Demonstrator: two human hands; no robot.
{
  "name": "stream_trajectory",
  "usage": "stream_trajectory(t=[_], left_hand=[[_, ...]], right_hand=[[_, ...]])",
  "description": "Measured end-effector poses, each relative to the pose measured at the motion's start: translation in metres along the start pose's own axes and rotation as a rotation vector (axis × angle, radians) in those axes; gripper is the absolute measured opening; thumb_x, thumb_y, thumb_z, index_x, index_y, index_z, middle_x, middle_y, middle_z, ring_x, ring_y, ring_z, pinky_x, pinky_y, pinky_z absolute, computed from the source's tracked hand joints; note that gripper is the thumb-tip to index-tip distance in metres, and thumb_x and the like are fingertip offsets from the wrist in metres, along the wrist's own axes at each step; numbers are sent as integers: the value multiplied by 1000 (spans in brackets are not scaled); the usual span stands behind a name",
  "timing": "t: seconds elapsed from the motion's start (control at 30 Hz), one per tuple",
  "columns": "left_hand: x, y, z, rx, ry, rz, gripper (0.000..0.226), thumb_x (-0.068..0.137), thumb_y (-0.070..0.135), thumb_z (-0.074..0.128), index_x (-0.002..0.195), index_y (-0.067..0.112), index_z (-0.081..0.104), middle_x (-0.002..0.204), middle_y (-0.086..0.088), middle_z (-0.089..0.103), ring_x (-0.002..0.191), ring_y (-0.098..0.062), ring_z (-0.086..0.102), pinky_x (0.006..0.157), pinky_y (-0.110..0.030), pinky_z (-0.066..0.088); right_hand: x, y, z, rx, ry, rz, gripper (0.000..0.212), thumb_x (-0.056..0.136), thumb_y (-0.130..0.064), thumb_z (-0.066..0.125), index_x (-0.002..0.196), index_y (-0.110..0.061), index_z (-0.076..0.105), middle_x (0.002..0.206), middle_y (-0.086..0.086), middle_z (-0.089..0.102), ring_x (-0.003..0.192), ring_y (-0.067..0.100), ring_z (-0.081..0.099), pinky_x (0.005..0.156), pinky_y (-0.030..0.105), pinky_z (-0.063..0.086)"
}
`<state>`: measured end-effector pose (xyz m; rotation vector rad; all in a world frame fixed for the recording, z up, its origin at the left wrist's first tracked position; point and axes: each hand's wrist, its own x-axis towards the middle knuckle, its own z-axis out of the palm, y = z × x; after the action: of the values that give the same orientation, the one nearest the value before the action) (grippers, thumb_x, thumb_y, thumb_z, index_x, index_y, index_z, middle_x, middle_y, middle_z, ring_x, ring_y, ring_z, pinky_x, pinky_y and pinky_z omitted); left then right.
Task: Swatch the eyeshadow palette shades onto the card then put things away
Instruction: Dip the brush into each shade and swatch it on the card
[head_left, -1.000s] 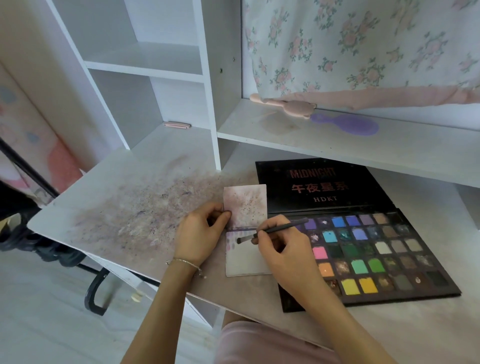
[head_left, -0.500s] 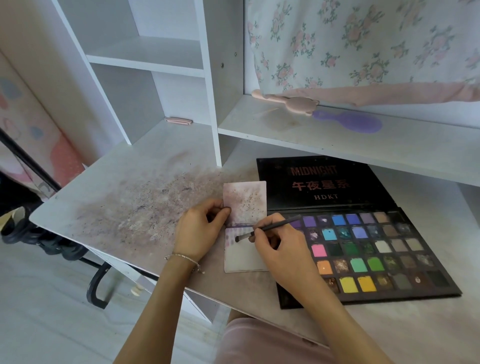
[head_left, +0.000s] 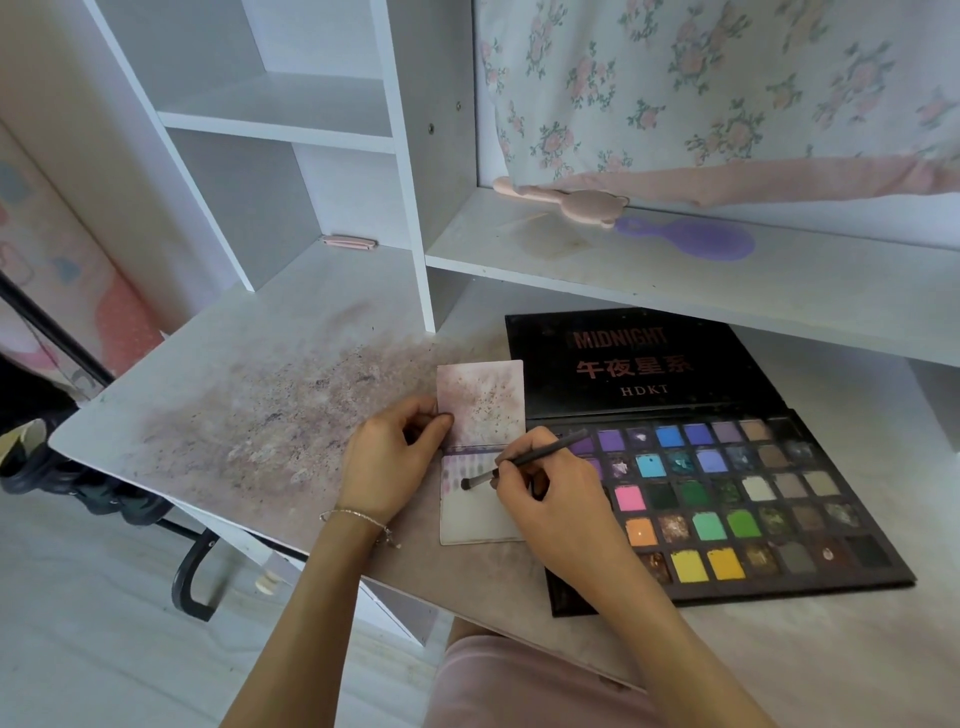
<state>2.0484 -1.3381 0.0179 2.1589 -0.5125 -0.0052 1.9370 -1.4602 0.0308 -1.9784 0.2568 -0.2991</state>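
right hand (head_left: 558, 506) pinches the brush (head_left: 524, 462), soft tip on the card (head_left: 480, 512) just left of its fingers | left hand (head_left: 387, 462) holds the card's left edge, thumb pressing on it | open palette (head_left: 727, 499) lies just right of the right fingers

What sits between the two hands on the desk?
In the head view, the card lies between the left hand and the right hand, with the brush tip on its swatch rows.
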Motion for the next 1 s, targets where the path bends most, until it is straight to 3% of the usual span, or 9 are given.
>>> stream_trajectory(t=[0.13,0.27,0.53,0.63,0.83,1.0], left_hand=[[0,0,0,1,3,3,8,85,18,62,89,17,69,79,-1,69,75,-20,64,69,-34,51],[0,-1,0,10,2,3,8,85,19,62,88,16,68,79,-1,69,75,-20,63,70,-37,51],[0,1,-1,8,4,7,8,85,19,62,88,15,68,79,-2,69,76,-22,64,69,-36,51],[0,1,-1,8,0,-1,10,85,19,62,89,13,69,81,-3,70,77,-22,63,71,-36,50],[1,0,0,4,-2,-2,9,85,19,62,88,15,69,80,-3,70,76,-21,63,70,-34,49],[0,0,0,-7,2,-16,8,85,18,62,89,15,69,81,-2,70,77,-21,64,72,-34,50]], right_hand=[[0,0,0,23,2,1,24,90,-16,51,76,-35,44,80,-7,60,74,0,57,60,7,43],[0,0,-1,6,-4,-9,26,89,-15,52,73,-34,44,71,-12,53,67,-11,51,56,6,40],[0,1,0,27,24,-17,23,88,-14,52,75,-32,47,69,-9,54,64,-6,52,53,10,42],[0,1,-2,164,130,-26,22,88,-10,52,80,-30,52,76,-1,63,72,9,60,59,18,49],[-6,1,-13,344,336,-53,25,88,-1,51,83,-24,61,73,-7,67,72,1,63,64,11,49],[-16,4,-32,287,392,-64,27,88,0,51,81,-24,63,79,-9,66,67,8,60,59,14,49]])
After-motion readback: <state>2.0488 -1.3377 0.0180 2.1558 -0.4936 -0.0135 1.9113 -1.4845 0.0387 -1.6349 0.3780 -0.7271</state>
